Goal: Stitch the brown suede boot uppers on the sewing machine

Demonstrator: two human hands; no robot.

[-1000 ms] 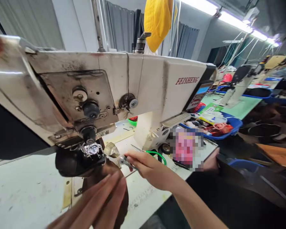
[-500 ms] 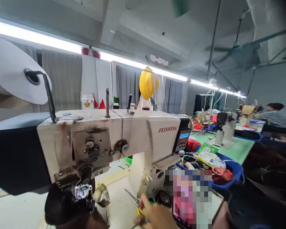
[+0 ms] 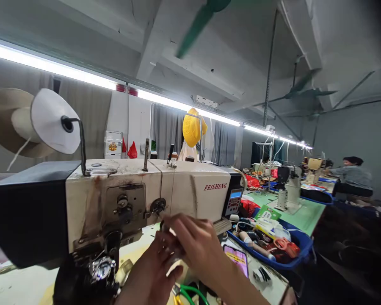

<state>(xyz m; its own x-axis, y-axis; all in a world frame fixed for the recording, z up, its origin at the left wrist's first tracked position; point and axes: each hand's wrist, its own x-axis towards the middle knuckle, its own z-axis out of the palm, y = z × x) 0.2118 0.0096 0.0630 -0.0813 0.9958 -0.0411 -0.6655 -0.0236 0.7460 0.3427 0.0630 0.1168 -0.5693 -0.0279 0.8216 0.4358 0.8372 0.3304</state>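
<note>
My right hand [image 3: 195, 239] is raised in front of the sewing machine [image 3: 184, 180], its fingers closed together close to the round thread-tension dial [image 3: 158, 205]. My left hand [image 3: 152, 271] comes up from below and meets it, fingers bent. Something small and dark is pinched between the fingertips; its kind is hidden by the fingers. Below the hands lie scissors with green handles [image 3: 192, 292], partly cut off by the frame. Left of the left hand is the dark needle-end part with a shiny metal presser area [image 3: 103, 269].
A phone [image 3: 236, 258] with a lit screen and a small black-and-white spool [image 3: 262, 275] lie at right. Behind them a blue basket [image 3: 292, 262] holds spools and red-handled scissors. A large white reel [image 3: 53, 120] stands upper left. A person [image 3: 352, 173] sits far right.
My right hand has risen from the scissors on the table to the machine's dial. My left hand has come in to join it. The view has tilted up slightly.
</note>
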